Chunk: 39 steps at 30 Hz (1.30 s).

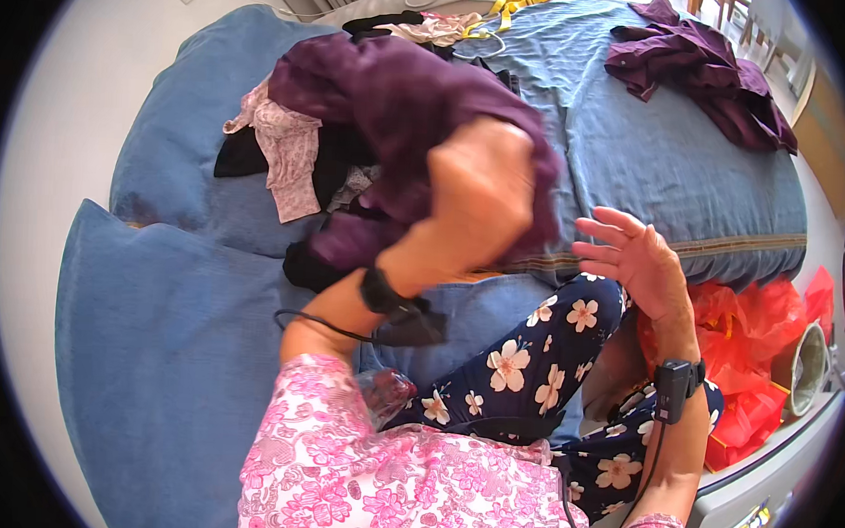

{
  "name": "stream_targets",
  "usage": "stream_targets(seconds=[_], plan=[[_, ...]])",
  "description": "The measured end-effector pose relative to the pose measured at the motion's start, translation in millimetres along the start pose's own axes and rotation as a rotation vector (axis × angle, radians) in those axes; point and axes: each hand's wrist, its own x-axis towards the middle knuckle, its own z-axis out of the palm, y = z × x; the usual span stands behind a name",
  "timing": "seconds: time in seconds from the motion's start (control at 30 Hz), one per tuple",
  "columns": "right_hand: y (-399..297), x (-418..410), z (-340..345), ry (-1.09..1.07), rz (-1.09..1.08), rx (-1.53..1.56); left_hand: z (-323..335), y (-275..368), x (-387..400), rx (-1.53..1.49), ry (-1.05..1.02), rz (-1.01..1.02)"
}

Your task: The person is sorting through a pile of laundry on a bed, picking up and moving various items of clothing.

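My left hand (482,186), blurred and bent at the wrist, is closed on a dark purple garment (408,89). The cloth spreads away from the hand to the left and hangs blurred on its right side; the fingertips are hidden. Under and beside the garment lie a pink floral garment (287,144) and black clothing (241,156). To the right, my right hand (628,257) is raised with its palm showing and fingers apart, holding nothing. It is above my knee in dark blue floral trousers (510,365).
Blue sofa cushions (161,339) support the clothes. Another purple garment (708,78) lies at the far right, and a yellow strap (519,2) at the back. Red plastic bags (748,331) and a pale cylindrical container (807,368) stand beside my right arm. Cables run from both wrist devices.
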Motion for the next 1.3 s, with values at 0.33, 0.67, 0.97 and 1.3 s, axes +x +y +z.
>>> stream_targets(seconds=[0.33,0.67,0.97,1.3], plan=[[13.6,-2.7,-20.6,0.052,-0.079,0.308,51.3,111.0,-36.7,-0.794,-0.214,0.009],[-28.6,-25.5,24.9,0.289,-0.074,0.107,51.3,-37.6,-37.5,0.04,-0.513,-0.101],[-43.4,-48.1,10.9,0.339,-0.26,-0.031,90.0,-59.1,-74.1,-0.309,-0.467,-0.222],[-37.1,-27.2,21.2,0.145,-0.236,-0.464,16.2,67.1,-5.8,-1.183,-0.284,-0.713]])
